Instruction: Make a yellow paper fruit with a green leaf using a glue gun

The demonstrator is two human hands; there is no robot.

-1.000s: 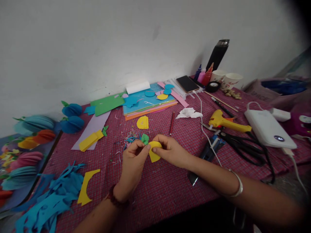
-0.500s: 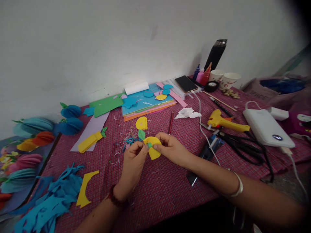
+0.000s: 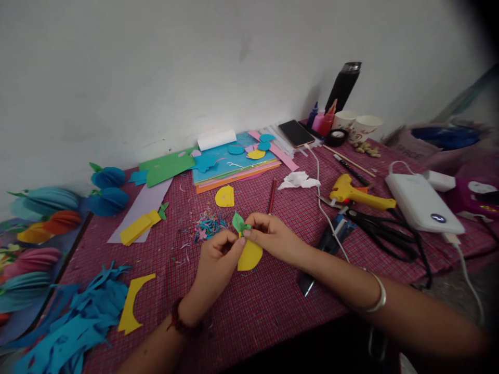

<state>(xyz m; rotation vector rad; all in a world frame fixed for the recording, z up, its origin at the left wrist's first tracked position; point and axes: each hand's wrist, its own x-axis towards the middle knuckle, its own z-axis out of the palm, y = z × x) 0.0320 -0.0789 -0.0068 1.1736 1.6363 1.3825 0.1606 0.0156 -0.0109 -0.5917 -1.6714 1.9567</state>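
The left hand (image 3: 218,257) and right hand (image 3: 275,238) together pinched a yellow paper piece (image 3: 250,258), with a green leaf (image 3: 238,222) at their fingertips. Beyond the left hand, paper scraps (image 3: 211,227) littered the tabletop (image 3: 234,317); beyond the right lay a red pencil (image 3: 272,196).

Blk flask (image 3: 343,85) at back nr wall, w/ 2 paper cups (image 3: 365,129) & blk tape roll (image 3: 340,142) in front. Phone (image 3: 296,133) lies L of tape, plugged into wht cable (image 3: 318,171), crumpled wht tissue (image 3: 298,180) just beside cable. Far R: wht pwr bank (image 3: 421,201) w/ lit display, nr pinkish bag (image 3: 410,144) w/ blue stuff inside.
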